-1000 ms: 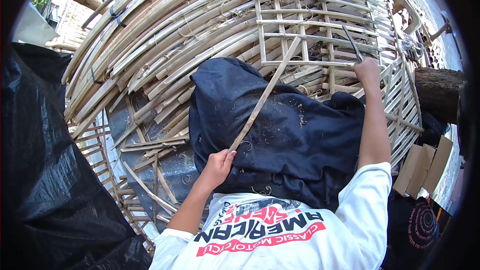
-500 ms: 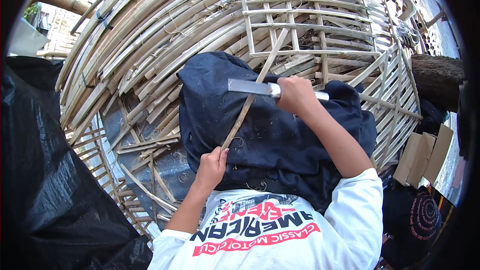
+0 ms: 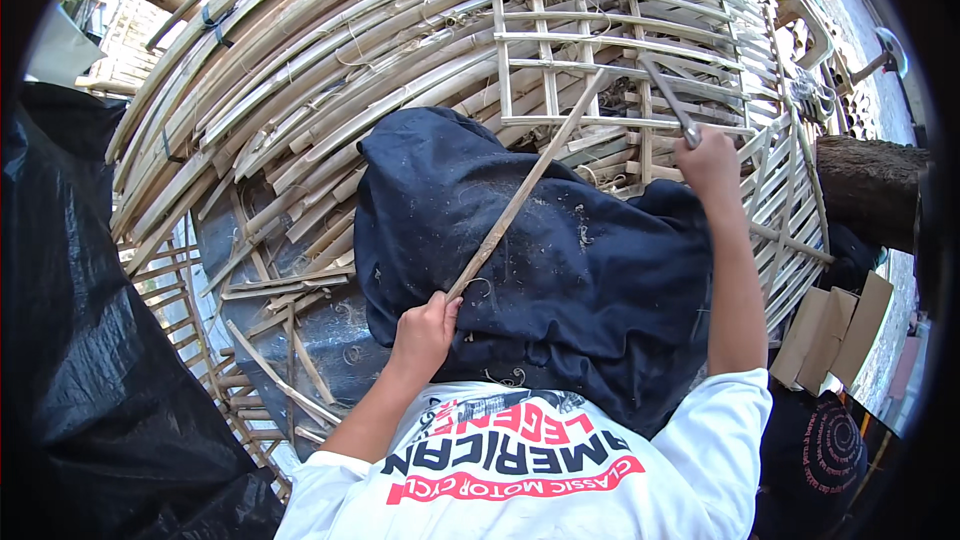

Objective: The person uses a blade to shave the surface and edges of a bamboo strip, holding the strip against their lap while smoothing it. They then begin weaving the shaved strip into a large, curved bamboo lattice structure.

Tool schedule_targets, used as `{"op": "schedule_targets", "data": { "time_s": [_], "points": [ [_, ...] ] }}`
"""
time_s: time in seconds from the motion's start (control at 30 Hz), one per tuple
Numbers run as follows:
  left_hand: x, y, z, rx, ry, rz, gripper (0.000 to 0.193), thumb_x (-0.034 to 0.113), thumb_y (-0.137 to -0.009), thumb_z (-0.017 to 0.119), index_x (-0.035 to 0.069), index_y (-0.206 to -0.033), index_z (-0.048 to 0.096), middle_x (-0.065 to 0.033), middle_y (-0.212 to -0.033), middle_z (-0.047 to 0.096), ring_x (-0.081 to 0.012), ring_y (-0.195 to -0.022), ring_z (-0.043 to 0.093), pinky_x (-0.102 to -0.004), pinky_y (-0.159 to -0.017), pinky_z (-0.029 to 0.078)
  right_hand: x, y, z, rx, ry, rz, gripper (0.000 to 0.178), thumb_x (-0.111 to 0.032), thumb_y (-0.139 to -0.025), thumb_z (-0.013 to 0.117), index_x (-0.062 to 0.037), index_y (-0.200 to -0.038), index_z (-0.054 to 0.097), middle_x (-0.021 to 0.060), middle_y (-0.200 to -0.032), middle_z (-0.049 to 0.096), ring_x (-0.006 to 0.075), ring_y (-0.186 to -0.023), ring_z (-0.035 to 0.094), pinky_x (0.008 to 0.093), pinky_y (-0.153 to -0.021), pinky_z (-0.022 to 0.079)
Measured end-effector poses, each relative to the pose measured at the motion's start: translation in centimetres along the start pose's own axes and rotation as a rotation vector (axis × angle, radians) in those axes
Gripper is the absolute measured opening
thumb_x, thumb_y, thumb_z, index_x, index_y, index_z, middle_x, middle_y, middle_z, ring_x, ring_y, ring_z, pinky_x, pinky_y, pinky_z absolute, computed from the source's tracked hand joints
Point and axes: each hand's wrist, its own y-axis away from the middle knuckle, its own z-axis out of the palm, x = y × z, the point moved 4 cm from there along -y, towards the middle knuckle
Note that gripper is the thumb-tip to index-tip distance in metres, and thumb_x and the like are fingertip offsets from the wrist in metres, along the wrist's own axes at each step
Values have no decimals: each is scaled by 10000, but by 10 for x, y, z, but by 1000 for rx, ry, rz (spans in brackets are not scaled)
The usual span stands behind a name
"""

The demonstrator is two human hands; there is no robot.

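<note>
My left hand [image 3: 424,336] is closed round the near end of a long, narrow bamboo strip [image 3: 527,188]. The strip slants away to the upper right, above the dark cloth [image 3: 600,270] over my lap. My right hand [image 3: 709,166], off to the right and beyond the cloth, grips the handle of a knife [image 3: 668,100]. Its blade points up and left over a bamboo lattice, apart from the strip. Thin curled shavings lie on the cloth.
A big heap of split bamboo strips [image 3: 330,50] fills the far left. The bamboo lattice [image 3: 583,67] rests on it. Black plastic sheeting [image 3: 80,320] hangs at left. A thick log [image 3: 868,180] and an opened cardboard box [image 3: 830,335] are at right; loose offcuts lie near my left forearm.
My right hand has moved right and away from me with the knife, which has left the strip and turned its blade farther upward. The left hand keeps its hold; the strip leans slightly more right.
</note>
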Motion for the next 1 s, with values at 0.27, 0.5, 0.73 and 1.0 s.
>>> {"op": "schedule_targets", "data": {
  "time_s": [0.27,0.5,0.73,1.0],
  "points": [
    [3,7,-1,-5,-164,-5,250,203,-965,555,26,-794,513,-200,-615,603,-401,-596,627,-473,-513,486,-119,88,89,-512,82,-447,229,-168,-647,646,-21,-819,681,221,-794,676,384,-796,673,460,-770,545],
    [2,8,0,34,-209,-36,242,196,-956,568,32,-789,506,-188,-600,597,-393,-578,624,-473,-493,484,-44,-11,81,-266,145,36,272,-187,-773,604,12,-937,692,230,-938,694,384,-906,681,454,-795,547],
    [3,5,3,13,-109,17,224,187,-952,565,30,-804,506,-191,-622,611,-400,-587,625,-478,-506,482,77,-22,-4,49,210,76,253,-234,-795,583,1,-832,668,264,-851,665,440,-846,647,518,-774,509],
    [0,11,2,0,-191,42,204,178,-954,558,36,-819,504,-176,-625,609,-380,-576,627,-464,-503,485,-98,69,56,-362,88,-420,223,-184,-702,638,-27,-850,694,214,-845,690,381,-818,683,462,-762,548]
  ]
}}
